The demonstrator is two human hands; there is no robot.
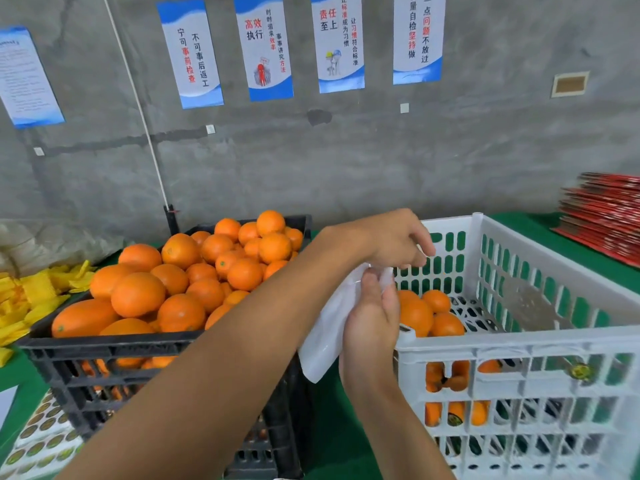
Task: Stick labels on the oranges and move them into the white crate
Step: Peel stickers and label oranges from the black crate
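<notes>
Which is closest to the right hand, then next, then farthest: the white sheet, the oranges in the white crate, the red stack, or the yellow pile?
From the right hand:
1. White sheet, held in it.
2. Oranges in the white crate, just right.
3. Red stack, far right, and yellow pile, far left: too close to call.

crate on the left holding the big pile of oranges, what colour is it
Black, a slotted plastic crate; the head view, the only one, shows it clearly.

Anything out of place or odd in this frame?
One thing: a round label is stuck on the white crate's front rim, not on an orange. Otherwise, both hands, left hand and right hand, hold a white sheet.
</notes>
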